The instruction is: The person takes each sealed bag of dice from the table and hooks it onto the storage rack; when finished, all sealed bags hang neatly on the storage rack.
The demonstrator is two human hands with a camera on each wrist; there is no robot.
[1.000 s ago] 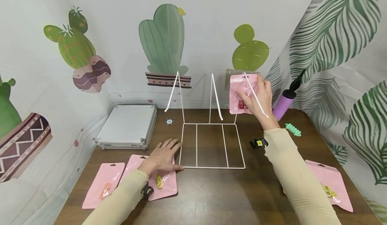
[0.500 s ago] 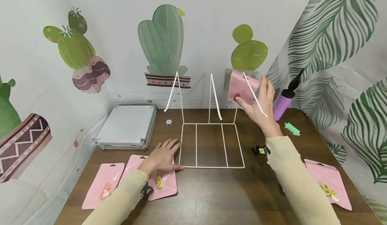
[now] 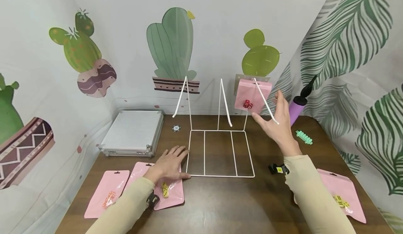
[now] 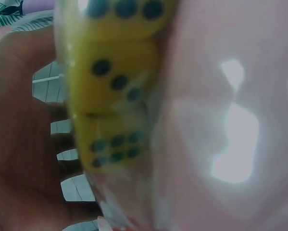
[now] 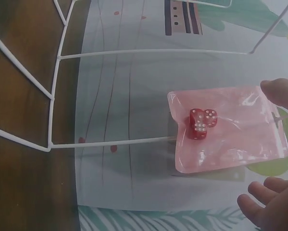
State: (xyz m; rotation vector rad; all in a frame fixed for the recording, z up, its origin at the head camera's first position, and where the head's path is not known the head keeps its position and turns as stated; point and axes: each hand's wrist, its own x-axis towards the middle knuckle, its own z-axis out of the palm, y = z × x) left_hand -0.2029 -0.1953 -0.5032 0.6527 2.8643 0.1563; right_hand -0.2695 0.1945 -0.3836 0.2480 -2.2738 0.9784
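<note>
Since half a second ago, the right hand (image 3: 281, 132) had slid down and let go of the shiny pink plastic bag with red dice (image 3: 244, 94), which hung straighter, at the back of the right hook (image 3: 263, 99) of a white wire rack (image 3: 220, 176). That hand was spread wide, with its thumb near the bag's low corner; I could not tell if they touched. The left hand (image 3: 168, 163) lay palm down with its fingers spread. It was over a pink bag with yellow dice (image 3: 174, 196), and its thumb met the rack's near left corner.

On the brown wooden tabletop (image 3: 214, 213) I counted three pink bags to the left: the one by the hand, one with orange dice (image 3: 97, 195), and one partly under the cream sleeve (image 3: 129, 197). At least one more pink bag (image 3: 351, 193) lay on the right. The rack had three hooks. There was one silver ridged case (image 3: 132, 130), one round chip (image 3: 176, 128), one purple pump (image 3: 296, 110) and one mint-green bumpy toy (image 3: 304, 137). The chip's mark and the yellow label (image 3: 279, 170) by the right wrist were too small to read.
</note>
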